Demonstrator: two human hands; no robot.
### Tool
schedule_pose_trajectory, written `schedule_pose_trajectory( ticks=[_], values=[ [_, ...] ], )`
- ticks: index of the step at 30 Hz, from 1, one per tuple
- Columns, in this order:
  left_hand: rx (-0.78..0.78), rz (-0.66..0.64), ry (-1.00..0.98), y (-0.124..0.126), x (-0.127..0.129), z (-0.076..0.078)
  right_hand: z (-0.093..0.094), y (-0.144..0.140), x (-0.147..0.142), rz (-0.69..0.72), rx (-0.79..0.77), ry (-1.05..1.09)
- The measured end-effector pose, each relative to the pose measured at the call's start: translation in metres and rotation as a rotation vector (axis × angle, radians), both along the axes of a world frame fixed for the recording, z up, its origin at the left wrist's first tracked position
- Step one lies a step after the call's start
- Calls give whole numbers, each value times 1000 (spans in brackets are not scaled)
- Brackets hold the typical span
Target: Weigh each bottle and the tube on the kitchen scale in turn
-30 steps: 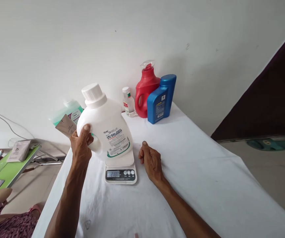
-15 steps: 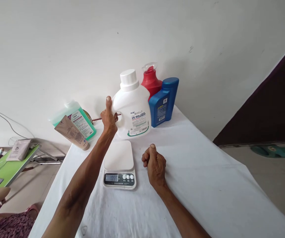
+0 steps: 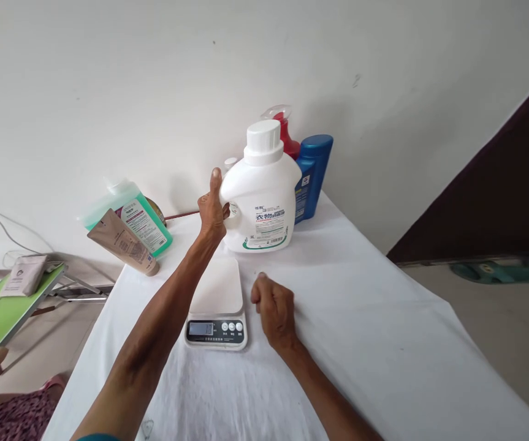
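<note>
Left hand (image 3: 212,214) has the big white jug (image 3: 264,196) by its handle, fingers wrapped round the grip and thumb poking up; the jug is pretty much upright, cap on, label facing the camera, just past the far right corner of the kitchen scale (image 3: 216,300); honestly can't tell if its base is touching the white tablecloth (image 3: 360,294) or hanging just over it.

Right hand (image 3: 273,309) is curled into a loose fist just right of the scale, and I can't see anything in it; the scale's plate is bare as far as it shows, since the left forearm crosses its left edge; the display (image 3: 200,329) is lit but too faint for me to read for sure.

Behind the jug there's a red bottle (image 3: 287,138), mostly hidden, plus a blue bottle (image 3: 317,174) partly covered on the right; a small white cap (image 3: 230,163) peeks out above the left hand; over on the left a tan tube (image 3: 124,242) slants in front of a green bottle (image 3: 151,229); further left is a low green table (image 3: 11,309), with someone's patterned clothing (image 3: 13,407) below it.
</note>
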State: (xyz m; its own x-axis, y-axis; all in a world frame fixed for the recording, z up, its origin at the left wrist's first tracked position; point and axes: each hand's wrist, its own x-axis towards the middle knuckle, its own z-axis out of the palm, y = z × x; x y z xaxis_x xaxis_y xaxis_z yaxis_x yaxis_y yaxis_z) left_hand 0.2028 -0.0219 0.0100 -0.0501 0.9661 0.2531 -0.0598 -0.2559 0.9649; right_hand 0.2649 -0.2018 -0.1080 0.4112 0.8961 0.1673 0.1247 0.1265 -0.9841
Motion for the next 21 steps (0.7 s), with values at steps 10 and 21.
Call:
schedule_pose_trajectory(
  ticks=[10,21],
  values=[
    [-79,-80,-20,-16,40,-12,-2,0,0,95,12,-75],
    [-37,8,37,-20,65,-19,-5,1,4,106,-75,-66]
  ],
)
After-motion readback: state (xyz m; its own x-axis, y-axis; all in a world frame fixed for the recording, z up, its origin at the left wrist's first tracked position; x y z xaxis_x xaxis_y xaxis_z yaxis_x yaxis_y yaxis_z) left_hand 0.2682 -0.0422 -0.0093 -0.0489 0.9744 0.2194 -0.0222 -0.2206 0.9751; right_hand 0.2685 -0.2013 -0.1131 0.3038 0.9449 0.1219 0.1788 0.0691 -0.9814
